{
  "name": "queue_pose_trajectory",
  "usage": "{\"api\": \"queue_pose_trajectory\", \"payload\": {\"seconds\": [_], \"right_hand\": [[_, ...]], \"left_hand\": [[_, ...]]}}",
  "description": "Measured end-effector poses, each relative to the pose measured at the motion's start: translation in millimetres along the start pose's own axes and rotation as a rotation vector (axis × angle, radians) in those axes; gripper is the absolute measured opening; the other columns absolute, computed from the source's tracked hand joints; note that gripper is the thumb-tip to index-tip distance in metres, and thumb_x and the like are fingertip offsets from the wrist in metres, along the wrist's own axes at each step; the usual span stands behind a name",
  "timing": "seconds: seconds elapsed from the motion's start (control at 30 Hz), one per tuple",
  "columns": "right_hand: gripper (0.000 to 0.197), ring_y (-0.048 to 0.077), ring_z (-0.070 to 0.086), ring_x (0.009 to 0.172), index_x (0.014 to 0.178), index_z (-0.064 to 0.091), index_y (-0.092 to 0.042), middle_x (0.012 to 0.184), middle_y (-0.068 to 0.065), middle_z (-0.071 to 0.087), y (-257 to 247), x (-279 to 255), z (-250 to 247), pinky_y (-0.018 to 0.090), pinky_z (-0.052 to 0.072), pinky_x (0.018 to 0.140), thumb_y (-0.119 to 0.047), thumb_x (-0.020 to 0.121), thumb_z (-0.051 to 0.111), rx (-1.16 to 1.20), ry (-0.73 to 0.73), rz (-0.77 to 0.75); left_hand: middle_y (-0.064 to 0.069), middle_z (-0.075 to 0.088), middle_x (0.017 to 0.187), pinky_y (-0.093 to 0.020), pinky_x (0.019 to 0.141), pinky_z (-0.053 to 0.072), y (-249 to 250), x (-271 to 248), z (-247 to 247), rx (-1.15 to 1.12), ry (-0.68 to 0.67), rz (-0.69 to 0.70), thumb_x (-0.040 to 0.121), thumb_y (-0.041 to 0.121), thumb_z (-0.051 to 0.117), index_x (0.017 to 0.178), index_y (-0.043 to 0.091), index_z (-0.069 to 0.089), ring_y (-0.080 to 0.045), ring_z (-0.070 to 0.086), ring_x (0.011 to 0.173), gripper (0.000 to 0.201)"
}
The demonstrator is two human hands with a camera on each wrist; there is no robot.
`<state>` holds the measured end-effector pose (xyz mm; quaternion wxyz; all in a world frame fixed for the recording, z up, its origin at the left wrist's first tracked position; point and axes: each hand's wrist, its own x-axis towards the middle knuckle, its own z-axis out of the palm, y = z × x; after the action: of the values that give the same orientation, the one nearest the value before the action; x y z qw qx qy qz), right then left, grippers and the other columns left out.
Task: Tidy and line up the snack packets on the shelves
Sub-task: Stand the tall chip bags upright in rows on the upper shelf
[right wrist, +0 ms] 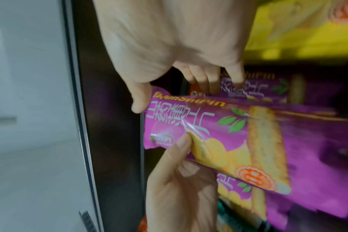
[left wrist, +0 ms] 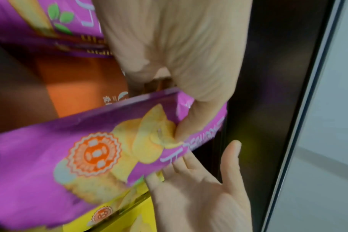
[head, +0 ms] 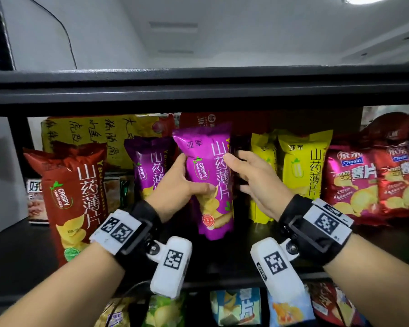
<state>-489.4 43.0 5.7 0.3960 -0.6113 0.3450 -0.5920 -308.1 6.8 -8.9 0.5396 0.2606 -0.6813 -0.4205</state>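
**Purple Packet Held at the Black Shelf**

A black metal shelf (head: 246, 237) is stocked with upright foil snack packets. A dark red yam-slice packet (head: 77, 192) is stood at the left, and yellow packets (head: 302, 166) are stood at the right. A bright purple yam-slice packet (head: 209, 175) is held upright at the centre, in front of a second purple packet (head: 149, 166). It is pinched along its left edge by the left hand (head: 175, 187). The right hand (head: 257, 175) is laid against its right edge, fingers extended and uncurled.

Upright purple yam-crisp packet (head: 208, 182), mid-shelf
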Motion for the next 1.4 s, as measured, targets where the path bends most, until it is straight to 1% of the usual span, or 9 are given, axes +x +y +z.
{"api": "queue_pose_trajectory", "payload": {"seconds": [0.1, 0.23, 0.33, 0.6, 0.77, 1.07, 1.2, 1.27, 1.4], "right_hand": [[0.074, 0.023, 0.063, 0.116, 0.133, 0.053, -0.011, 0.124, 0.005, 0.068, 3, 4, 17, 0.046, 0.047, 0.100, -0.046, 0.070, 0.071, 0.219, -0.100, 0.066], [0.023, 0.016, 0.071, 0.086, 0.102, 0.070, -0.013, 0.098, 0.005, 0.075, 7, 10, 32, 0.029, 0.057, 0.073, -0.031, 0.088, 0.064, 0.189, -0.118, -0.024], [0.014, 0.012, 0.071, 0.073, 0.089, 0.073, -0.014, 0.085, 0.002, 0.076, 12, 14, 35, 0.023, 0.056, 0.061, -0.022, 0.094, 0.062, 0.160, -0.065, -0.075], [0.012, 0.021, 0.074, 0.086, 0.090, 0.075, -0.021, 0.094, 0.006, 0.077, 21, 17, 40, 0.033, 0.056, 0.073, -0.028, 0.092, 0.066, 0.039, 0.024, -0.180], [0.010, 0.022, 0.073, 0.092, 0.091, 0.071, -0.031, 0.099, 0.002, 0.076, 27, 11, 40, 0.042, 0.059, 0.081, -0.036, 0.093, 0.063, -0.022, -0.026, -0.183], [0.035, 0.019, 0.072, 0.101, 0.115, 0.058, -0.023, 0.111, 0.003, 0.074, 52, -14, 35, 0.027, 0.058, 0.076, -0.011, 0.085, 0.073, -0.006, -0.221, -0.032], [0.046, 0.022, 0.069, 0.107, 0.123, 0.055, -0.018, 0.114, 0.001, 0.073, 72, -28, 30, 0.045, 0.056, 0.090, -0.021, 0.083, 0.077, -0.103, -0.266, 0.125], [0.053, 0.021, 0.069, 0.107, 0.128, 0.052, -0.012, 0.114, 0.004, 0.073, 72, -32, 29, 0.044, 0.054, 0.095, -0.017, 0.082, 0.078, -0.105, -0.278, 0.191], [0.037, 0.020, 0.073, 0.096, 0.116, 0.061, -0.012, 0.106, 0.006, 0.075, 43, -36, 27, 0.039, 0.061, 0.076, -0.017, 0.082, 0.075, -0.179, -0.291, 0.162]], "left_hand": [[-0.007, 0.074, 0.116, -0.032, 0.088, 0.056, 2, -13, -8, -0.036, -0.074, 0.034, 0.069, 0.001, 0.082, 0.128, 0.012, 0.055, -0.023, 0.071, 0.107, 0.065], [-0.005, 0.076, 0.112, -0.030, 0.083, 0.056, 1, -17, -4, -0.134, 0.127, 0.110, 0.081, 0.026, 0.074, 0.122, 0.013, 0.063, -0.021, 0.073, 0.101, 0.045], [-0.009, 0.078, 0.097, -0.032, 0.074, 0.057, 0, -15, -2, -0.158, 0.251, 0.127, 0.085, 0.041, 0.072, 0.106, 0.013, 0.073, -0.020, 0.074, 0.083, 0.036], [-0.003, 0.076, 0.080, -0.025, 0.064, 0.055, -5, -13, -7, -0.019, 0.246, 0.142, 0.096, 0.043, 0.055, 0.093, 0.014, 0.071, -0.015, 0.072, 0.071, 0.034], [-0.008, 0.078, 0.098, -0.033, 0.079, 0.059, -11, -22, -17, 0.022, 0.124, 0.100, 0.087, 0.048, 0.061, 0.102, 0.012, 0.071, -0.020, 0.074, 0.087, 0.040], [0.005, 0.076, 0.113, -0.025, 0.090, 0.056, -41, -59, -33, 0.218, -0.051, -0.013, 0.081, 0.052, 0.073, 0.113, 0.029, 0.072, -0.014, 0.072, 0.106, 0.039], [0.007, 0.074, 0.117, -0.034, 0.103, 0.050, -47, -72, -36, 0.312, -0.129, -0.076, 0.084, 0.037, 0.077, 0.117, 0.026, 0.070, -0.011, 0.068, 0.112, 0.035], [0.004, 0.073, 0.119, -0.039, 0.108, 0.048, -45, -75, -36, 0.363, -0.161, -0.086, 0.084, 0.026, 0.080, 0.118, 0.022, 0.068, -0.012, 0.067, 0.114, 0.036], [0.008, 0.066, 0.127, -0.042, 0.110, 0.045, -23, -77, -35, 0.405, -0.011, 0.064, 0.093, 0.029, 0.066, 0.130, 0.020, 0.057, -0.003, 0.061, 0.119, 0.038]]}}
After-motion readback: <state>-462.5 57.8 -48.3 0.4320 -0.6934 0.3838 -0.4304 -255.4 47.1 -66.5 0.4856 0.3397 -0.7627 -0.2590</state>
